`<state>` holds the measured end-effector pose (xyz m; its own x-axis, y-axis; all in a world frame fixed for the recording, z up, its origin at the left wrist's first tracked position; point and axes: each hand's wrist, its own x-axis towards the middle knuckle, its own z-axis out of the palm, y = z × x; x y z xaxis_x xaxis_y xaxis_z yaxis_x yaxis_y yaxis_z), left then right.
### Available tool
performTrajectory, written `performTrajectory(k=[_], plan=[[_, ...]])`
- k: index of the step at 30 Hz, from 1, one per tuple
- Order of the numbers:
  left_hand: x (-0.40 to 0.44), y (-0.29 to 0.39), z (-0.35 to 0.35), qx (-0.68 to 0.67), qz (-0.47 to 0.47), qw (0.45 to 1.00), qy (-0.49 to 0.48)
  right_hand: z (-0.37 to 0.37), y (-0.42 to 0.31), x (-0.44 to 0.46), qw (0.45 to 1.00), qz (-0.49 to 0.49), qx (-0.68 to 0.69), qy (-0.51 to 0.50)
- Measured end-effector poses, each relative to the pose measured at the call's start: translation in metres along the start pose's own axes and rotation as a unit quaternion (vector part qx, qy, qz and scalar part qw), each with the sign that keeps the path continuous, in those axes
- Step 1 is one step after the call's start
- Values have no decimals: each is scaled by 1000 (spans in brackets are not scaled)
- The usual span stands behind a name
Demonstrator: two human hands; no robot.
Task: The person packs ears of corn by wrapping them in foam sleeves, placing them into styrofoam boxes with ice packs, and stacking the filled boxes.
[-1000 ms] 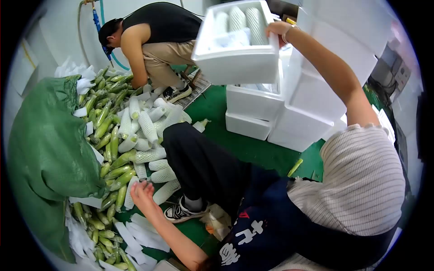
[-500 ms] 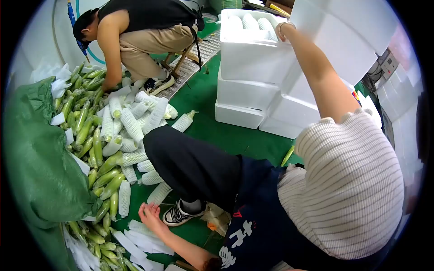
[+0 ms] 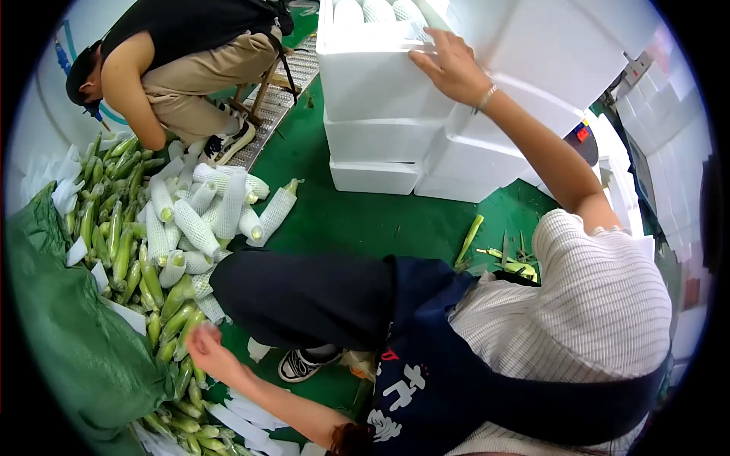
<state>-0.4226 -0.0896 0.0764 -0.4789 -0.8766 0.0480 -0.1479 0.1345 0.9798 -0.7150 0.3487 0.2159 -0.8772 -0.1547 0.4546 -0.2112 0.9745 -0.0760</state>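
My right hand (image 3: 454, 68) is open, fingers spread, by the near right rim of the top white foam box (image 3: 380, 80). Inside that box lie several corn cobs in white foam net sleeves (image 3: 378, 11). Slightly blurred, my left hand (image 3: 211, 351) is at the edge of a heap of green corn cobs (image 3: 122, 247) in clear film; its fingers are loosely bent and apart, with nothing visible in them. I cannot tell whether it touches a cob. Netted corn cobs (image 3: 199, 228) lie piled between the heap and my knee. Flat white net sleeves (image 3: 247, 414) lie below my left forearm.
Another person (image 3: 190, 68) crouches on a low stool (image 3: 262, 95) at the upper left, bent over the heap. A green sack (image 3: 76, 319) covers the heap's left side. More foam boxes (image 3: 471, 167) stand stacked ahead. Corn scraps (image 3: 517, 266) lie on the green floor.
My right hand has come off the box's contents and back over its near side. My left hand has moved up and left to the corn heap. The view has shifted right.
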Motion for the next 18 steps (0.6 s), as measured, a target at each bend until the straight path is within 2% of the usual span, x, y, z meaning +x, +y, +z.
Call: performTrajectory(k=[1,2,4,5,6,7,8,10,11,12,13,14,15,16,17,18], plan=[[1,25,16,-36,68,997,-2,-7,-6,-9,985,-71,100,122],[-5,60,43,-71,135,988,-4,-10,-11,-21,940,-139,198,241],[-6,99,103,-67,202,970,-118,-4,-10,-68,943,-98,274,159],[-13,116,139,-33,211,956,-203,11,-6,-90,946,-6,321,39],[-12,117,178,0,230,928,-294,34,0,-111,926,85,360,-82],[-23,126,212,32,205,899,-385,57,12,-131,895,146,389,-159],[-29,123,246,131,247,861,-426,79,21,-147,855,204,416,-234],[-43,117,300,206,294,821,-444,111,26,-161,859,219,401,-232],[-39,111,322,207,295,820,-444,120,28,-163,863,230,386,-231],[-34,102,343,190,235,846,-439,127,25,-162,861,233,388,-229],[-31,91,359,170,176,868,-433,132,21,-158,839,276,411,-225],[-27,72,372,168,179,866,-435,137,19,-152,815,316,432,-219],[-19,50,381,115,180,877,-431,141,18,-147,815,319,434,-213],[-18,48,379,64,178,885,-426,146,16,-145,783,356,463,-213],[-19,44,376,60,121,880,-455,151,14,-144,749,392,488,-216],[-19,37,376,62,119,879,-457,155,12,-143,748,394,487,-218]])
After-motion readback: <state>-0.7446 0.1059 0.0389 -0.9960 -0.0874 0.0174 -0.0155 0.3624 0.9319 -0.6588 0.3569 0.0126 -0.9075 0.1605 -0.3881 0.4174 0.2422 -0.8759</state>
